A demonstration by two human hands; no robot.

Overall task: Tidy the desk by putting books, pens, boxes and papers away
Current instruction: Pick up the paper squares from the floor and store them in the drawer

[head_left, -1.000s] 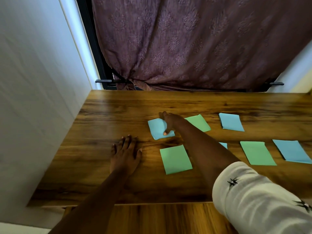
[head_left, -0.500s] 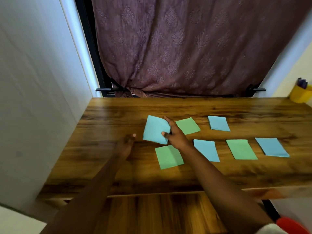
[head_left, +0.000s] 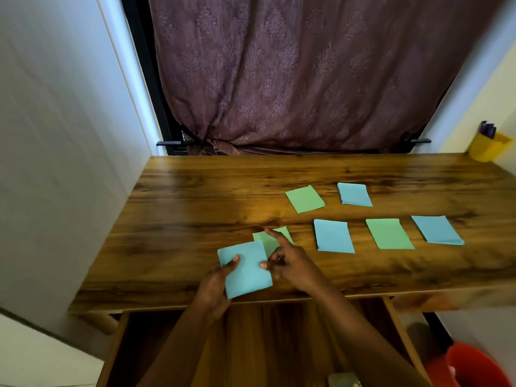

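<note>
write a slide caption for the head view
Left hand and right hand hold a blue paper over the wooden desk, where six more papers lie

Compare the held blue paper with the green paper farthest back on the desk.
The blue paper is gripped by the left hand at the near edge of the desk; the green paper lies flat, untouched, farther back. Their colours differ: blue against green. Both are rectangles.

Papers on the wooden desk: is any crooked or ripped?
The far-row green paper rectangle lies twisted, unlike the straighter blue paper rectangle beside it. Nothing looks torn.
</note>
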